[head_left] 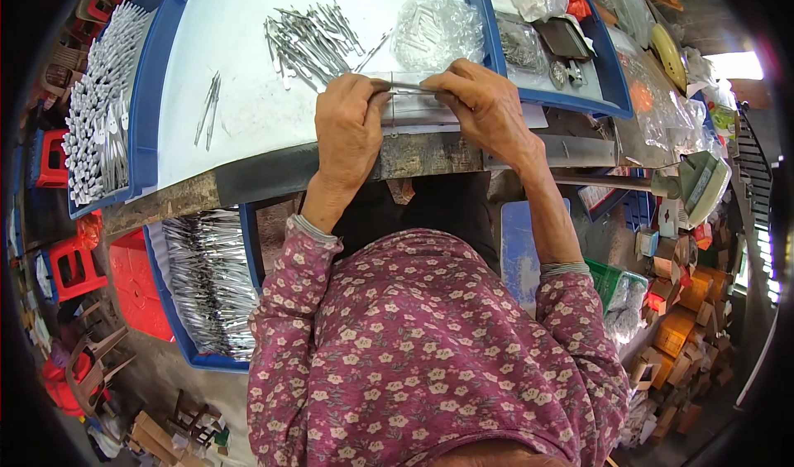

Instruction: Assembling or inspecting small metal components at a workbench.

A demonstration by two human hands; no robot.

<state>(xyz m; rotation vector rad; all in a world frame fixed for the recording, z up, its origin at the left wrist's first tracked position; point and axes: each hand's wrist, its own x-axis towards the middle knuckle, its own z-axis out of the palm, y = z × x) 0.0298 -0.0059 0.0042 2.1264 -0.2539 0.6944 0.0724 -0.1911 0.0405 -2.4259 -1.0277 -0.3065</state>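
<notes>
At the near edge of the white work table (240,78), my left hand (351,124) and my right hand (488,107) face each other. Between their closed fingertips runs a slim silver metal rod (405,92), pinched at both ends. Its exact kind is too small to tell. Under it lies a flat, pale grey strip (413,113). Just beyond my left hand is a loose pile of slim silver metal pieces (310,41). A clear plastic bag (438,33) with similar pieces sits past my right hand. Two or three more pieces (208,111) lie apart on the left.
A blue tray (145,119) on the left holds many white-ended pieces. Below the table, another blue tray (207,364) is filled with silver pieces. At the right stands a blue bin (571,103) with bags. Red stools (74,260) and cardboard boxes (670,330) flank me.
</notes>
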